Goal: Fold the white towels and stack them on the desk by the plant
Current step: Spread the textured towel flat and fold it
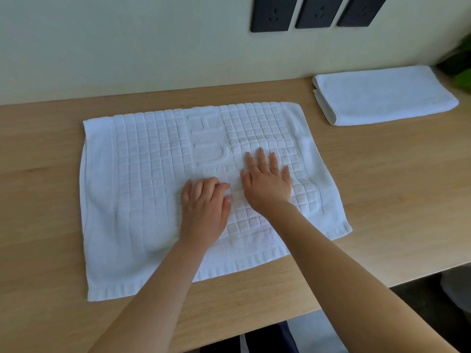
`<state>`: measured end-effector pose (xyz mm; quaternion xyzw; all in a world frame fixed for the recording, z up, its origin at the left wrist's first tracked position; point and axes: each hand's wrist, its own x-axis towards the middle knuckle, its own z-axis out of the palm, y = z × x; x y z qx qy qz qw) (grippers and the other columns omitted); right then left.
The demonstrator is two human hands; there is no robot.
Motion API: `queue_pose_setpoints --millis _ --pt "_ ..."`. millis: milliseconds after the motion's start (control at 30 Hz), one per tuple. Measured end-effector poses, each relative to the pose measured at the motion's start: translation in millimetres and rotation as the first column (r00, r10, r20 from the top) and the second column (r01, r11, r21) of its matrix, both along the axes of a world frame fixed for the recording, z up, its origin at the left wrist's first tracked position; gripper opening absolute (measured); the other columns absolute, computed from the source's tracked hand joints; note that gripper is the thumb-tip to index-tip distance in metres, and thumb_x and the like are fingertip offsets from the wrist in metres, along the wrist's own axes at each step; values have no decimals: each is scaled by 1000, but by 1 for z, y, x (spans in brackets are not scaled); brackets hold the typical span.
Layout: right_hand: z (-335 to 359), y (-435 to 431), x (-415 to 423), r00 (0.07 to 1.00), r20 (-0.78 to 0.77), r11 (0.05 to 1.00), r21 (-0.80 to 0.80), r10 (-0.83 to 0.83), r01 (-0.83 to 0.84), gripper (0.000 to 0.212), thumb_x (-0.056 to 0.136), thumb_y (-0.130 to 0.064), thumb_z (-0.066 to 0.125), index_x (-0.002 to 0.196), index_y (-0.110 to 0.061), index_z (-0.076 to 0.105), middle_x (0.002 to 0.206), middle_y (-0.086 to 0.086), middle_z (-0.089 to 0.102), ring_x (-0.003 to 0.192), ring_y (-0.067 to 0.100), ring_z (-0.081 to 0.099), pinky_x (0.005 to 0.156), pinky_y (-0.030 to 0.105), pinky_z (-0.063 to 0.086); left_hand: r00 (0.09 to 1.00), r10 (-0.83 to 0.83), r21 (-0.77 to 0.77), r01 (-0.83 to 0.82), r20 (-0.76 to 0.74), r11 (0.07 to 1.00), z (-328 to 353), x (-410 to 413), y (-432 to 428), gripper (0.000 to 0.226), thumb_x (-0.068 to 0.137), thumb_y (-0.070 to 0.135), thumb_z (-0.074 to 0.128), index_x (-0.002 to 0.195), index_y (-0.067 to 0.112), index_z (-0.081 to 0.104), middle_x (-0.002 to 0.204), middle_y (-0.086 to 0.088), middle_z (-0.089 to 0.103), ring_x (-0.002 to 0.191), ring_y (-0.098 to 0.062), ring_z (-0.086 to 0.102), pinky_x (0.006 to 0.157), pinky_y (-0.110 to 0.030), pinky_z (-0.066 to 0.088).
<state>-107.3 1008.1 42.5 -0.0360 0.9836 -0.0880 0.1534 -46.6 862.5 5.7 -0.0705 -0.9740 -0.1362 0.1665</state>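
A white towel [153, 174] with a raised square grid and woven letters lies spread flat on the wooden desk [382, 174]. My right hand [267, 182] presses flat on it right of centre, fingers straight and slightly spread. Beside it, my left hand [206, 207] rests on the towel's middle with its fingers loosely curled; nothing shows in its grip. A folded white towel [382, 95] lies at the back right of the desk, next to the green leaves of a plant [458, 64].
The desk runs along a pale wall with three black socket plates [316, 11] above it. The desk's front edge slants from lower middle to the right, with dark floor beyond. Bare wood lies left and right of the spread towel.
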Motion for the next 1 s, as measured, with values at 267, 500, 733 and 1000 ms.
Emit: queue_pose_setpoints --millis 267,500,733,1000 --pt "-3 0 1 1000 -25 1000 12 3 -3 56 100 -49 9 152 -32 -4 160 -5 -13 146 23 -18 118 49 -8 1000 3 90 -3 10 996 3 -5 -1 22 87 32 50 98 20 65 95 2 57 97 -21 47 104 -52 35" --pt "-16 -7 12 978 -195 996 -63 -80 69 58 97 -47 3 153 -30 5 161 -4 -3 147 19 -15 116 48 -13 979 8 -103 13 203 995 2 -6 1 54 99 43 26 150 25 27 158 -10 21 146 -36 11 115 -61 2" --pt "-23 6 30 957 -283 992 -92 56 -86 56 99 -47 9 153 -31 12 161 0 6 148 18 -5 118 38 -12 950 48 -145 -3 309 989 0 -9 -2 57 97 45 13 151 28 22 160 -6 15 146 -37 9 113 -63 7" --pt "-28 64 34 929 -279 970 -53 -244 239 65 94 -52 -3 153 -30 13 162 4 2 148 20 -9 118 39 -14 940 79 -165 -24 331 986 0 -9 -2 55 97 48 4 150 32 1 161 -2 3 147 -33 -2 114 -61 1"
